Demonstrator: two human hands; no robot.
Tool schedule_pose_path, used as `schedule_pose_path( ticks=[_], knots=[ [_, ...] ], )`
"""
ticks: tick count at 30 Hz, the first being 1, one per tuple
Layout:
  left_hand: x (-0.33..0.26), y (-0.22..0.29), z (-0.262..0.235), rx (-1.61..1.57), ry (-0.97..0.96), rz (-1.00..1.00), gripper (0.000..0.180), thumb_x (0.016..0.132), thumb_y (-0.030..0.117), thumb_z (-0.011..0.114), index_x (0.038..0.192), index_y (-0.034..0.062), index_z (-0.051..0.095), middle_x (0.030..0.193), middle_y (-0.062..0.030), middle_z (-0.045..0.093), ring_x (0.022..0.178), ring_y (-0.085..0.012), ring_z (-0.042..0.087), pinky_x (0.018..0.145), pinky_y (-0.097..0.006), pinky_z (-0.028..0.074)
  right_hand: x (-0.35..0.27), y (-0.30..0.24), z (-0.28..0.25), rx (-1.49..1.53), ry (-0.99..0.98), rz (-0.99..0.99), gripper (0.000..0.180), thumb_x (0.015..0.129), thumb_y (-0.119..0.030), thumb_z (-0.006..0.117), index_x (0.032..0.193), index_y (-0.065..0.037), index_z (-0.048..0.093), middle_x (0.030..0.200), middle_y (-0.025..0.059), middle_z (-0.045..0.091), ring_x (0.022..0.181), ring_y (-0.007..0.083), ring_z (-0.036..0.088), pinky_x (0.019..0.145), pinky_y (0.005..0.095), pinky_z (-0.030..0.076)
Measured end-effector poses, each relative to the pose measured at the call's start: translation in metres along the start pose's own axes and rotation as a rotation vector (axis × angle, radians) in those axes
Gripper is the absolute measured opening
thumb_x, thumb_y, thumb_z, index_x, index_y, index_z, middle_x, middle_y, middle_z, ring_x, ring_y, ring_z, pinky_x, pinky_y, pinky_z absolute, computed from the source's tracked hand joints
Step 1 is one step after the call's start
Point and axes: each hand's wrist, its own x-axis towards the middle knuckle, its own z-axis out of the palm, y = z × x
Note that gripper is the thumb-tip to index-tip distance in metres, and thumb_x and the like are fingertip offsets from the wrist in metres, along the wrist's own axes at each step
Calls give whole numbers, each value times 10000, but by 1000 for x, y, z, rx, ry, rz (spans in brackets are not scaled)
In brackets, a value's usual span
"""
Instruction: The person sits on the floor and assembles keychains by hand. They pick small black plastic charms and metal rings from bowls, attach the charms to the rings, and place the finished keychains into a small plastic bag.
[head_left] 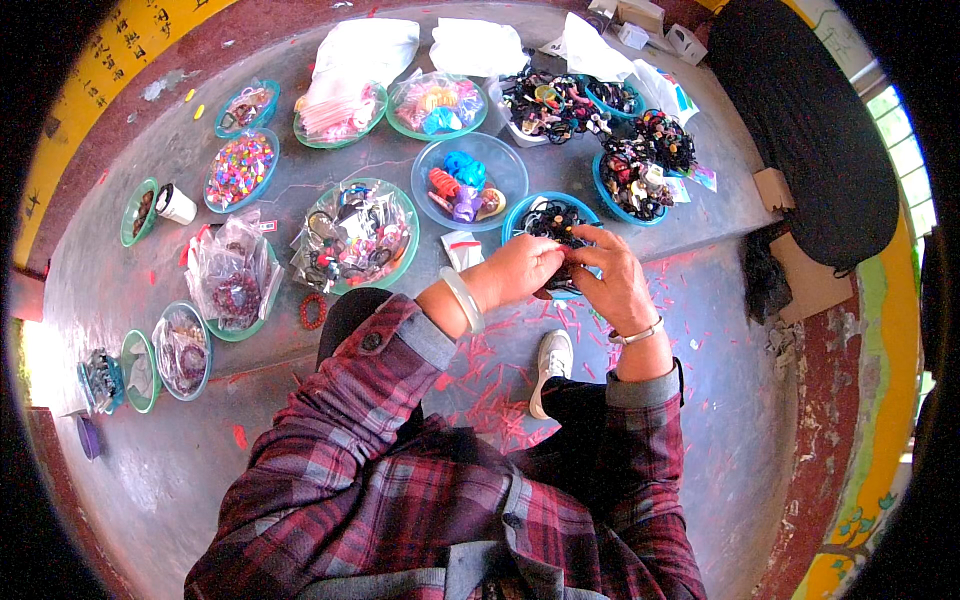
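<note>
Both my hands meet over a blue bowl [511, 217] filled with black elastic hair ties [553, 222], some bearing small charms. My left hand [524, 268], with a pale bangle at the wrist, is closed in a pinch. Facing it, my right hand [612, 280], wearing a silvery bracelet, also pinches, its fingertips meeting the left's. Something small and dark shows between them, but the fingers hide most of it. Just left of the bowl lies a small white packet [462, 250] with a red edge.
Around stand a clear bowl [425, 180] of coloured hair coils, a green bowl [410, 245] of bagged hair ties, a bead bowl [268, 180], and another blue bowl [600, 185] of hair ties. Red scraps [490, 400] litter the floor near my shoe [553, 365]. A black covered bulk [810, 130] stands right.
</note>
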Motion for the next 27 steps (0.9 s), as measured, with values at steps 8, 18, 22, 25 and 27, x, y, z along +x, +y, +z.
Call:
schedule_pose_path(
  ticks=[8,18,22,25,27],
  knots=[
    [-2,8,-2,-231,-60,-213,308,910,224,394,1038,-20,530,901,-93,568,765,-166,592,575,-305,545,-3,4,1,39,-175,-36,211,673,-23,575,879,-24,619,1052,167,562,1004,336,518,864,374,420],
    [-4,19,-10,-574,196,-189,315,910,253,386,1042,10,537,980,-92,567,891,-165,563,668,-300,519,0,6,-9,455,3,461,265,728,-71,658,964,10,572,784,59,613,725,114,580,607,238,464],
    [-5,23,-6,-491,178,-143,315,912,243,376,1059,14,535,962,-84,576,864,-157,572,668,-290,516,1,2,-1,464,13,482,186,719,-64,657,878,14,600,727,63,616,661,107,573,575,240,457],
    [-2,15,-7,-375,150,-150,315,912,232,377,1066,9,536,936,-68,582,815,-142,578,675,-281,513,1,3,1,414,36,476,139,711,-59,654,828,5,616,722,78,621,645,112,576,569,249,459],
    [1,6,-8,-247,132,-144,312,912,226,379,1066,8,540,916,-55,582,782,-129,576,668,-276,513,1,-2,1,375,60,448,128,705,-66,656,816,-10,625,722,92,627,636,130,588,565,259,459]
  ],
)
